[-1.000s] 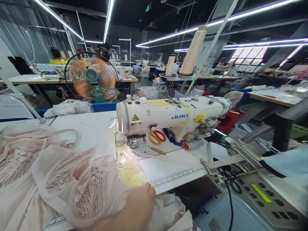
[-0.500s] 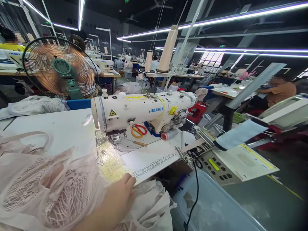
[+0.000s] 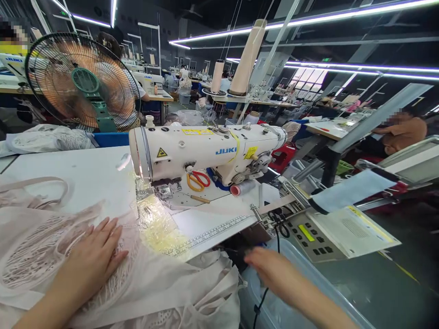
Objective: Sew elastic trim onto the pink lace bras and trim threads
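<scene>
At the white table (image 3: 89,176), the left hand (image 3: 91,256) lies splayed on lace (image 3: 29,260), the right hand (image 3: 270,267) blurred, grip unclear.

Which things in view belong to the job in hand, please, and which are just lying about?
Likely the job's:
lace fabric under the left hand
sewing machine

Apparently lying about:
scissors
wooden-handled tool
spool on its side

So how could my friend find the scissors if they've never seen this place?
Find the big white sewing machine with blue JUKI letters. Look underneath its long top, and you'll see the scissors. They're loopy, red and yellow, unlike the plain wooden stick just in front and the pink-ended spool to the right.
</scene>
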`<state>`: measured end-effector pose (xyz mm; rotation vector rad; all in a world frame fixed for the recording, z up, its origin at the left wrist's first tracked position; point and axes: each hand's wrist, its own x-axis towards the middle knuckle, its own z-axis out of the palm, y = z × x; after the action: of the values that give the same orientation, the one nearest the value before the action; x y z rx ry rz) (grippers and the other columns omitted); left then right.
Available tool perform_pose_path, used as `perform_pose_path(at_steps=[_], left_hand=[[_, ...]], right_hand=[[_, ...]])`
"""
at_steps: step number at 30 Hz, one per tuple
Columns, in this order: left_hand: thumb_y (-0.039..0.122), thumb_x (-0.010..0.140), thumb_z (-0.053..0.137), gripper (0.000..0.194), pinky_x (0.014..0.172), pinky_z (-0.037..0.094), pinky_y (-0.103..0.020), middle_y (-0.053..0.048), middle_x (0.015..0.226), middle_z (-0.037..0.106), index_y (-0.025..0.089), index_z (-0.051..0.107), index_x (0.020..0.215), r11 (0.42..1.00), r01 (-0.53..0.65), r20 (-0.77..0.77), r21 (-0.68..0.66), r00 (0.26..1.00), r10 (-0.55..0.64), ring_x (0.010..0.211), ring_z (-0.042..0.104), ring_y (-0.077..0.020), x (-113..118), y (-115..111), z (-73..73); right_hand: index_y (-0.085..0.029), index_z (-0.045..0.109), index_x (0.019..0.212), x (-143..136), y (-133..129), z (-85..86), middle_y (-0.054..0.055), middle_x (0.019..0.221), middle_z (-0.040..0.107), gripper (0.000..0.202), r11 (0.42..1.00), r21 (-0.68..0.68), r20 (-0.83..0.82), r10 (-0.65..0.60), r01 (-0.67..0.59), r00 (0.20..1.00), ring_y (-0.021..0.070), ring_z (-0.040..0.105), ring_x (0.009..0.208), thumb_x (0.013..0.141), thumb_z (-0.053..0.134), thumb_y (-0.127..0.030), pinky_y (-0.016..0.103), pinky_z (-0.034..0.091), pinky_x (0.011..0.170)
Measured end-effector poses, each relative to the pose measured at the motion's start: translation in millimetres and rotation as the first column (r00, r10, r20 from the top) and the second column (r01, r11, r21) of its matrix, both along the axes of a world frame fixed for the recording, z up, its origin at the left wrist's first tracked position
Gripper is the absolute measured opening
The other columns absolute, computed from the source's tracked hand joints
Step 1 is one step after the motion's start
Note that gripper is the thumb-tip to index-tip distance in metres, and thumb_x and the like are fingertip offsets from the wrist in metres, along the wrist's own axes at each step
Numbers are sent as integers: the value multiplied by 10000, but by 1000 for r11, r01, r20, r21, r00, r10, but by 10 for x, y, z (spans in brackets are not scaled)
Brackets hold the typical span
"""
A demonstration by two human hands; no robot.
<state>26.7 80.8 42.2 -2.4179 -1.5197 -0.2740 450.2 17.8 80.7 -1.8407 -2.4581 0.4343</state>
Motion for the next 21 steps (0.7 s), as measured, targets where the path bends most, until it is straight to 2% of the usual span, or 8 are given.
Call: perform_pose_path(at_steps=[3,5,8,11,14,16,18,21], left_hand=[[498,837,362,608,958,366,-580,-212,1292,530,63,564,1210,998,-36,-51,-58,998,33,1200,469,-384,21,24,-119],[500,841,355,619,956,383,-552,-201,1324,503,67,543,1242,995,-42,-58,-87,998,37,1204,470,-371,30,33,-149],[507,842,347,625,956,394,-528,-183,1353,476,79,533,1258,995,-37,-62,-93,998,32,1208,466,-364,27,43,-146],[512,838,337,637,959,391,-520,-189,1345,484,70,537,1251,997,-26,-52,-72,998,22,1197,475,-364,25,53,-135],[522,840,321,650,966,389,-511,-203,1330,495,58,537,1240,998,5,-40,-55,999,-7,1190,482,-362,39,60,-122],[523,851,290,650,967,393,-507,-206,1316,508,56,527,1235,999,21,-42,-49,999,-24,1184,491,-354,56,64,-97],[516,863,272,617,980,388,-498,-181,1313,517,87,500,1243,998,27,-49,-59,998,-30,1194,488,-337,73,69,-63],[483,873,310,579,1001,367,-501,-187,1335,492,86,464,1265,995,42,-61,-89,997,-47,1219,462,-340,80,82,-36]], right_hand=[[-172,588,1172,-152,737,0,69,962,657,343,994,94,-117,-43,55,992,180,611,912,871,460,-69,293,473,812],[-168,470,1308,-262,1149,0,90,1062,630,502,986,131,-140,-84,103,987,193,597,955,821,515,-55,280,461,818],[-121,461,1304,-388,1422,25,167,1176,560,469,957,187,-156,-192,219,969,262,563,1012,837,505,-117,335,444,812],[-85,569,1124,-483,1172,47,204,1193,524,305,926,211,-180,-279,314,943,282,526,1045,912,384,-201,354,411,826],[-165,618,809,-630,580,-70,56,777,635,247,966,68,-212,-232,251,949,178,585,725,903,429,-294,249,428,643],[-180,600,815,-744,186,-269,9,744,638,120,968,-187,-294,-215,164,931,144,565,651,805,569,-295,217,398,572],[-168,590,833,-806,-89,-523,10,758,624,169,906,-391,-361,-314,163,878,143,544,658,705,644,-264,223,371,569],[-172,555,687,-684,-248,-843,-38,579,489,219,832,-528,-546,-486,170,682,109,433,539,726,595,-383,217,301,504]])
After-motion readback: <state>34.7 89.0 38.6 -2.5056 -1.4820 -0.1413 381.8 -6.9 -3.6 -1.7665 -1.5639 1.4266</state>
